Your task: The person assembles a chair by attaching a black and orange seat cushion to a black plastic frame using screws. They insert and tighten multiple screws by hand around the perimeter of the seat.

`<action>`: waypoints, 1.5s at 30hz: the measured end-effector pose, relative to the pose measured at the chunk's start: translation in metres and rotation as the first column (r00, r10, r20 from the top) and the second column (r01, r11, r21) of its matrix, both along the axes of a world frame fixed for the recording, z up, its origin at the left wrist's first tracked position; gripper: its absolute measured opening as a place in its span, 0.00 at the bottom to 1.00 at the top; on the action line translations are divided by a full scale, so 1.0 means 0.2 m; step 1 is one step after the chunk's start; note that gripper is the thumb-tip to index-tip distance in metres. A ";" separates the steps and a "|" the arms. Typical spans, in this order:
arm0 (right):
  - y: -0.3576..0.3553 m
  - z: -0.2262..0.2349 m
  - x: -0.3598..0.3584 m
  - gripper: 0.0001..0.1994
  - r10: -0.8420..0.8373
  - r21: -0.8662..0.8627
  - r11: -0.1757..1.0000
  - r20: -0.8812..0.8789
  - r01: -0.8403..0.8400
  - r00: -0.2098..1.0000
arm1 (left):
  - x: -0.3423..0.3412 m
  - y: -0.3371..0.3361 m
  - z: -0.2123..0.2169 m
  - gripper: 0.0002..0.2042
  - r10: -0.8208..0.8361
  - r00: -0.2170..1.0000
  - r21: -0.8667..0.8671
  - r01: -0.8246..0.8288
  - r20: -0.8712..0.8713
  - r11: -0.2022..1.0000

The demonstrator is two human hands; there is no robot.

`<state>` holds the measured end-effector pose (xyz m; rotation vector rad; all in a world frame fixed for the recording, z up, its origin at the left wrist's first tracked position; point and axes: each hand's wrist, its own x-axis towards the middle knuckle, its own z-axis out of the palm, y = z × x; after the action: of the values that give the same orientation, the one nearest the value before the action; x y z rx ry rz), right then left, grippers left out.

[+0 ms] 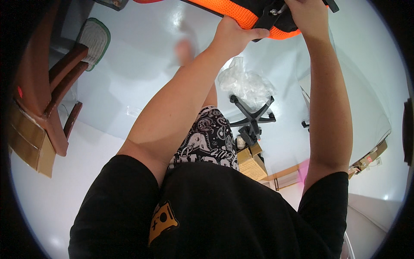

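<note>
The orange-and-black mesh item (242,15) was gripped by the left hand (235,35), thumb against its black strap (265,21) — how the right hand (307,15) was closed could not be told.

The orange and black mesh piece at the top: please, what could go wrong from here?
The left hand grips the mesh piece with its thumb on the black strip; a slip might pinch it. The clear plastic on the floor could slide underfoot if stepped on. Near it, the black wheeled base might roll if bumped.
</note>
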<state>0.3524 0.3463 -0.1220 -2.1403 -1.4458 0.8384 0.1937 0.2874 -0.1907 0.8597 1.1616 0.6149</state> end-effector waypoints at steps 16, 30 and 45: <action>0.00 -0.04 -0.08 0.09 0.095 0.231 0.963 0.199 -0.141 0.975 | 0.00 0.03 -0.04 0.21 -0.135 0.984 -0.071 0.128 -0.118 0.989; -0.28 0.01 -0.07 0.08 0.327 -0.049 0.945 0.140 -0.323 0.935 | -0.01 0.03 -0.09 0.21 -0.151 0.978 -0.046 0.146 -0.145 0.988; -0.04 0.11 -0.10 0.09 0.497 -0.189 0.866 0.229 -0.463 0.837 | 0.00 0.03 -0.01 0.24 -0.089 0.988 -0.020 0.087 -0.124 0.996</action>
<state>0.3328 0.3381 -0.0990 -2.0660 -2.1916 0.8434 0.1944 0.2931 -0.1929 0.9422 1.2320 0.4853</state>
